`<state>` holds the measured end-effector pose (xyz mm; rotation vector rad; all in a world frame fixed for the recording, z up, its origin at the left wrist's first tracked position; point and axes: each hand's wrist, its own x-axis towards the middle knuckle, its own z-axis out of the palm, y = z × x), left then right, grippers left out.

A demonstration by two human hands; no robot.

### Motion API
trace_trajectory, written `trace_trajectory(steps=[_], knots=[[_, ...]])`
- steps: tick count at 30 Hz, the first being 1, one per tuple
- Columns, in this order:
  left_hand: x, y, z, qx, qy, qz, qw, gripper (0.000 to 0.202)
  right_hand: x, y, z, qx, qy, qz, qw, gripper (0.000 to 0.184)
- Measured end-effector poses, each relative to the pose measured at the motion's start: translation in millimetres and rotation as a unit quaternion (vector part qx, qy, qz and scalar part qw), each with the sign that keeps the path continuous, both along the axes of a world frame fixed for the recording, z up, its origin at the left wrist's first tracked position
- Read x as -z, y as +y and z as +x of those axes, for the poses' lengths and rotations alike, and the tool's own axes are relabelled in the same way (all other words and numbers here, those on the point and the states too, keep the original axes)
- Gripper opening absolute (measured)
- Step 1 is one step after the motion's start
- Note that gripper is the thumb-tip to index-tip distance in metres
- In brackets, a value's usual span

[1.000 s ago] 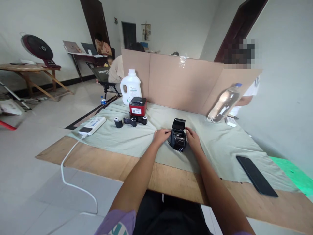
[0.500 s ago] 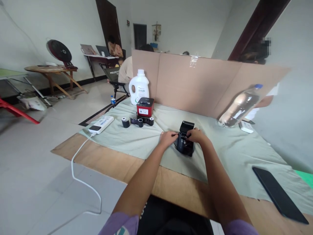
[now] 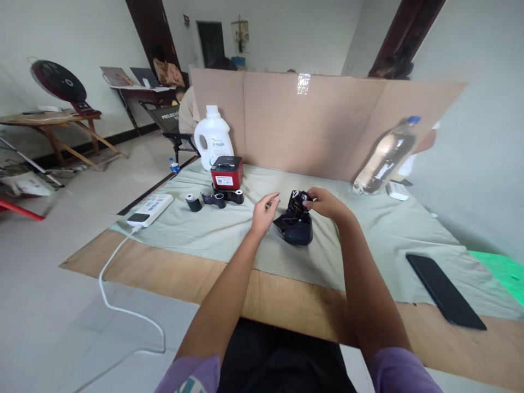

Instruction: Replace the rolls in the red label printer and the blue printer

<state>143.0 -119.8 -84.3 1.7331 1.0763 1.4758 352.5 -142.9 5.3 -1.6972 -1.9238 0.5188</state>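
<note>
A small black label printer (image 3: 298, 233) sits on the pale green cloth (image 3: 229, 234) in front of me. My right hand (image 3: 327, 203) is closed in a pinch on a black glossy piece (image 3: 295, 205), held tilted just above the printer; I cannot tell whether it is the lid or a cartridge. My left hand (image 3: 264, 210) hovers a little to the left of that piece, fingers loosely apart and holding nothing.
Behind stand a red-and-black printer (image 3: 226, 173), a white jug (image 3: 213, 139), black rolls (image 3: 221, 199), a power strip (image 3: 149, 209) with a dangling cable (image 3: 118, 305), and a cardboard screen (image 3: 319, 125). A water bottle (image 3: 382, 158) leans right; a phone (image 3: 444, 290) lies near the plywood edge (image 3: 286, 305). People sit behind.
My left hand has let go of the printer and lifted away to the left. My right hand has raised the black glossy piece above the printer body.
</note>
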Motion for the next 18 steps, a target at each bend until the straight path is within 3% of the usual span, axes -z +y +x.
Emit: trace_trajectory(steps=[5,9,14,18], knots=[[-19.3,-10,-7,0.04,0.024,0.126,0.991,0.043,-8.5,-9,-24,-0.085,0.023,0.02,0.996,0.011],[-24.3,-10,-13,0.054,0.078,0.181,0.979,0.043,-11.9,-14,-33,-0.134,0.061,0.014,0.989,0.018],[-21.1,-6,-15,0.077,0.067,0.163,0.981,0.052,-13.3,-16,-34,-0.145,0.116,-0.024,0.982,0.021],[-16.1,-6,-11,0.027,0.028,0.11,0.993,0.053,-10.1,-15,-41,-0.123,0.214,-0.004,0.969,0.019]])
